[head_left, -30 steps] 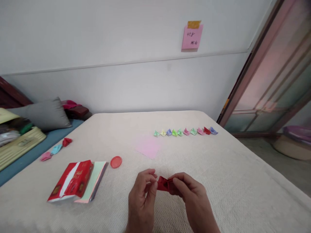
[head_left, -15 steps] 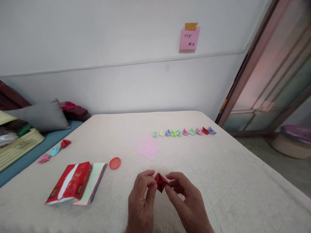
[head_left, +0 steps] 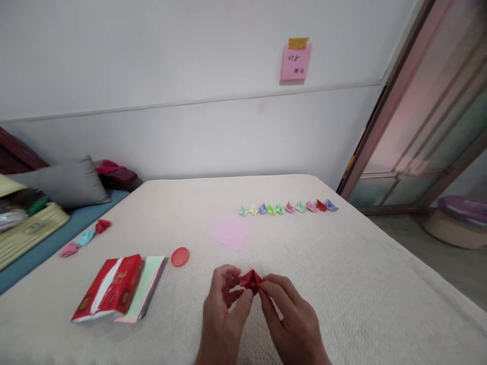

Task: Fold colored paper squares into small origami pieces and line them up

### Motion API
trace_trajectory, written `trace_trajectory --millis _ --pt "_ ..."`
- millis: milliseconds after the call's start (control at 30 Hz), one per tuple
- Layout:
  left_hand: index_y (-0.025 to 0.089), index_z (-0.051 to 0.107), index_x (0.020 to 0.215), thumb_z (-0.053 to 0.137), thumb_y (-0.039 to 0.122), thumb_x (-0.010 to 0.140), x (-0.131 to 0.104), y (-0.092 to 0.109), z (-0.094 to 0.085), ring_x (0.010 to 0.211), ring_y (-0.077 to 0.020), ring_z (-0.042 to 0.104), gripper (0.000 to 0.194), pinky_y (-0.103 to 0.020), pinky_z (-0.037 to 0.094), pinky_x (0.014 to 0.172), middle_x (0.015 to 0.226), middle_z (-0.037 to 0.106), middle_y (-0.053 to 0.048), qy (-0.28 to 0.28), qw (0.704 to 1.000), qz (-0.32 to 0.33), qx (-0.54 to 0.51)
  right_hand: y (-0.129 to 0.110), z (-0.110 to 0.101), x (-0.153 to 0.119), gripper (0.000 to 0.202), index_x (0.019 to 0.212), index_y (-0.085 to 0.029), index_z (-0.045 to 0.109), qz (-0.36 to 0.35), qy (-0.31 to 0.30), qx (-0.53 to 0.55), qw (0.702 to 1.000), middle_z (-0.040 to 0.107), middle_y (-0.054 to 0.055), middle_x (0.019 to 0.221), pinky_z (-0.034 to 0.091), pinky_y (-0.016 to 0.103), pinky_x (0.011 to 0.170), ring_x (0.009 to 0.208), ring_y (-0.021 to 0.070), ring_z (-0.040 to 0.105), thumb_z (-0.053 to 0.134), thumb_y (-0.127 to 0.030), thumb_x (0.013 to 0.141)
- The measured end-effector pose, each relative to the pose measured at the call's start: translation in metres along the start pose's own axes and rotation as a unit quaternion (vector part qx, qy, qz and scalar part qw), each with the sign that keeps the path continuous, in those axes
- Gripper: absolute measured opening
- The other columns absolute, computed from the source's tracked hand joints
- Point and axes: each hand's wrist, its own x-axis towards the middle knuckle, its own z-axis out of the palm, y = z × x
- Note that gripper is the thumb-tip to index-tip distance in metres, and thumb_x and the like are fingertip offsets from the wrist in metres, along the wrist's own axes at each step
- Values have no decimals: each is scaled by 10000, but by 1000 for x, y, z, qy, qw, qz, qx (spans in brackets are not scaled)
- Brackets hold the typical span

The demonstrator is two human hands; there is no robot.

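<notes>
Ten small origami pieces (head_left: 289, 208) in a row, far right; near centre, left hand (head_left: 225, 312) and right hand (head_left: 292, 312) pinching one red folded paper (head_left: 251, 279).

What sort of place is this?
Likely a room in a home: a gray pillow, a cloth-covered table and a pink note taped to the white wall.

Soft, even light; pink sheet (head_left: 230, 234) washed out; frame edges stretched.
</notes>
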Motion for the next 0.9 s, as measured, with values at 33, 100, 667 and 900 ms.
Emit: trace_trajectory --millis 33,100,667,900 --pt "196 521 981 643 301 770 0 0 0 894 -230 651 266 -351 522 768 939 669 -73 -4 1000 -3 -1 -1 1 0 197 952 -210 605 -3 -2 4 1000 628 76 901 514 287 672 792 183 629 475 -78 885" --pt "191 536 955 636 291 778 1 -1 0 819 -207 660 226 -333 520 745 884 681 -57 -2 1000 -9 3 -4 3 -1 187 933 -214 620 10 5 26 1000 628 69 895 506 282 669 784 180 624 487 -92 881" --pt "196 525 1031 579 201 787 3 -11 -2 858 -195 648 250 -348 503 811 936 680 -59 -18 1000 -17 2 -7 3 5 120 885 -215 588 225 -23 172 959 668 30 808 486 340 704 753 212 618 573 -221 765" --pt "193 514 1046 504 127 777 0 -9 -4 842 -192 649 277 -351 495 800 934 681 -54 -25 1000 -12 11 1 3 2 149 927 -203 566 266 -30 164 949 685 53 844 509 351 707 784 223 662 525 -235 788"
